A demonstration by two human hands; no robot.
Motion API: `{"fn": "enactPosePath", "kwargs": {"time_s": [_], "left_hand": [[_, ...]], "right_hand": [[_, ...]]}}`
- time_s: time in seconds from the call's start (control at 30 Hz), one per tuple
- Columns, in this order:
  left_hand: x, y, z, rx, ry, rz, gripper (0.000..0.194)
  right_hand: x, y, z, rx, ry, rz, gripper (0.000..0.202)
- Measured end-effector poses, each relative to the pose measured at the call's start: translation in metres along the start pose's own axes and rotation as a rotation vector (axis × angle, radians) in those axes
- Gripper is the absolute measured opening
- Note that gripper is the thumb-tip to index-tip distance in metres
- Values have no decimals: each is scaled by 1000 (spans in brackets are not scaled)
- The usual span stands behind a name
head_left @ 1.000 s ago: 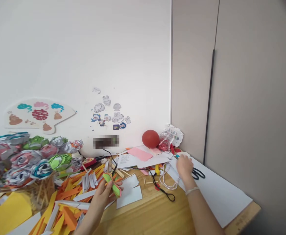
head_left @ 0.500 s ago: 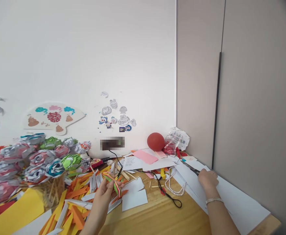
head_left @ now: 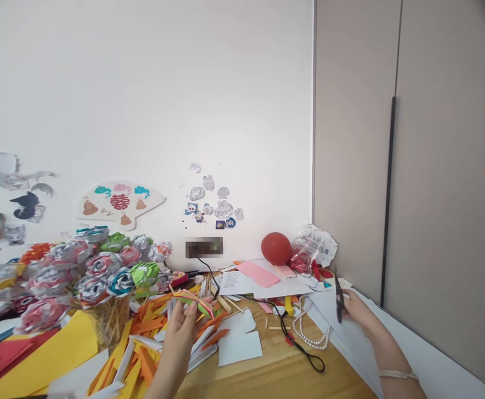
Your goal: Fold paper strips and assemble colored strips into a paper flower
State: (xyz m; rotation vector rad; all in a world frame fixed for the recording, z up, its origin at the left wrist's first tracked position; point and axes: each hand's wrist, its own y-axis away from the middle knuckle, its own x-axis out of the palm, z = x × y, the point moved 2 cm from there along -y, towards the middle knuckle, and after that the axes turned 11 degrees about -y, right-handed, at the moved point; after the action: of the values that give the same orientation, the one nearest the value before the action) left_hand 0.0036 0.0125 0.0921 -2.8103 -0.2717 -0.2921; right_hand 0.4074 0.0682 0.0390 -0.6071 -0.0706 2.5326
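My left hand [head_left: 182, 324] pinches a small folded strip of green, pink and orange paper [head_left: 204, 307], held above the pile of paper strips. Its fingertips are partly hidden behind the paper. On the right, my right hand [head_left: 356, 309] is closed on a pair of dark scissors [head_left: 339, 296], which points upward over the white sheets [head_left: 359, 338]. Most of the scissors' handle shows beside the fingers. Orange, yellow and white folded strips [head_left: 143, 354] spread beneath and left of my left hand.
Paper flowers [head_left: 101, 266] crowd the left side in a stick-walled holder [head_left: 109, 321]. A red balloon [head_left: 276, 248] and a plastic packet [head_left: 307, 249] rest by the wall. Beads [head_left: 313, 341], a black cord [head_left: 304, 354] and white paper pieces [head_left: 240, 346] lie on the wooden table [head_left: 275, 377].
My right hand has lifted the scissors off the white sheets and turned them upright. My left hand keeps the folded paper, now tilted flatter. The view has swung slightly left.
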Motion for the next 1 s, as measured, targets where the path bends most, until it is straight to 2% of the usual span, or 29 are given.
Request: {"fn": "enactPosePath", "kwargs": {"time_s": [0.03,0.13,0.2,0.27,0.33,0.4,0.53,0.6,0.67,0.73,0.87,1.0], "left_hand": [[-1,0,0,3,0,1,32],[-1,-1,1,9,-5,4,33],[2,-4,1,14,-20,12,33],[7,-8,1,7,-55,43,32],[16,-12,-2,0,-96,110,29],[26,-17,-6,8,-123,191,24],[44,-26,-16,18,-76,286,21],[51,-29,-19,10,-14,291,22],[57,-31,-21,11,44,272,23],[63,-32,-20,6,55,273,24],[75,-29,-13,-21,-4,366,23],[78,-27,-7,-52,-109,379,25]], "right_hand": [[5,4,7,-34,-116,60,40],[26,21,35,-184,-702,276,70],[45,34,53,-278,-854,319,81],[67,48,67,-357,-814,410,74],[85,64,76,-423,-731,473,56],[96,78,79,-468,-607,529,47],[96,94,80,-525,-327,494,64],[94,97,82,-627,-265,478,61],[94,98,82,-697,-262,439,55],[97,96,81,-698,-269,399,53],[104,93,78,-694,-250,380,51],[102,89,76,-683,-279,344,53]]}}
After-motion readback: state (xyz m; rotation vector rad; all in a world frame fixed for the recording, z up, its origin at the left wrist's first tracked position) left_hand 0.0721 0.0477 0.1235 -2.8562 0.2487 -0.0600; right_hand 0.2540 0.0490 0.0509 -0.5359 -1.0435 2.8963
